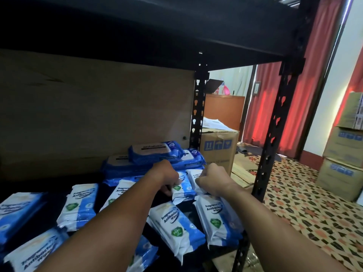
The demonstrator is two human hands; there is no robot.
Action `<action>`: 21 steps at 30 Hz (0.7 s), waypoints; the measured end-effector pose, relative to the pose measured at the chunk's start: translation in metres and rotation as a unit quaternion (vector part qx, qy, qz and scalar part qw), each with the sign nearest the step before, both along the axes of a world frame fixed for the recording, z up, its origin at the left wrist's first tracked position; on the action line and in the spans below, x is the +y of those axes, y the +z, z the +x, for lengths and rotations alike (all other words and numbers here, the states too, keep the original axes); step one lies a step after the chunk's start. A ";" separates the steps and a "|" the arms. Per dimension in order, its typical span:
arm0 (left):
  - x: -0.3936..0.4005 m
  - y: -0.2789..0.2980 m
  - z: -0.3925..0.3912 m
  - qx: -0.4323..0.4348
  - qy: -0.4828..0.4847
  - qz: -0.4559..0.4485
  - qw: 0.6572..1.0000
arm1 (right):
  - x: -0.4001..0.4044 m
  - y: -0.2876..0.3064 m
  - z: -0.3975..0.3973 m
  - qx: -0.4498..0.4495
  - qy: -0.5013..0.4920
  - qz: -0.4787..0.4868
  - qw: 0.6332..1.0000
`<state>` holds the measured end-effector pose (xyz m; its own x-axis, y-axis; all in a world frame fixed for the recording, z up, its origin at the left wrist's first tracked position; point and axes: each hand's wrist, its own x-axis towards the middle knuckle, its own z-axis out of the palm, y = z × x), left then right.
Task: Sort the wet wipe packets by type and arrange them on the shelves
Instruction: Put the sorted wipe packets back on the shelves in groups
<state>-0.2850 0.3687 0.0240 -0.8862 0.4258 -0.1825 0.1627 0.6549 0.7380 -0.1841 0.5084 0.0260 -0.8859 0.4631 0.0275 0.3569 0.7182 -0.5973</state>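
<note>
A: Both arms were out over the shelf (23,185) there. Which step would you call it?

B: Arranging, I'd say. The left hand (166,174) was curled around the near end of a white-and-blue packet (183,188), and the right hand (211,179) pinched the edge of the white packet (193,176) just beside it, at about two o'clock from the first.

A: And the sorting itself?

B: It looked partly done. A stack of dark blue packets (155,154) sat at twelve o'clock, just beyond the knuckles, while loose white packets (78,207) lay at eight o'clock, scattered.

A: The next move?

B: Probably squaring those two into a row, then gathering the strays. Soft pouches slide, so a firm grip mattered.
</note>
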 end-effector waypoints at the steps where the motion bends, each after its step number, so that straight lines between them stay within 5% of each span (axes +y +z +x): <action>1: 0.002 -0.001 0.001 0.003 0.001 0.003 1.000 | 0.000 -0.001 -0.003 0.005 -0.008 0.000 1.000; 21: 0.028 -0.005 0.008 0.055 0.035 -0.030 0.997 | 0.016 -0.004 -0.028 -0.043 -0.027 0.058 0.997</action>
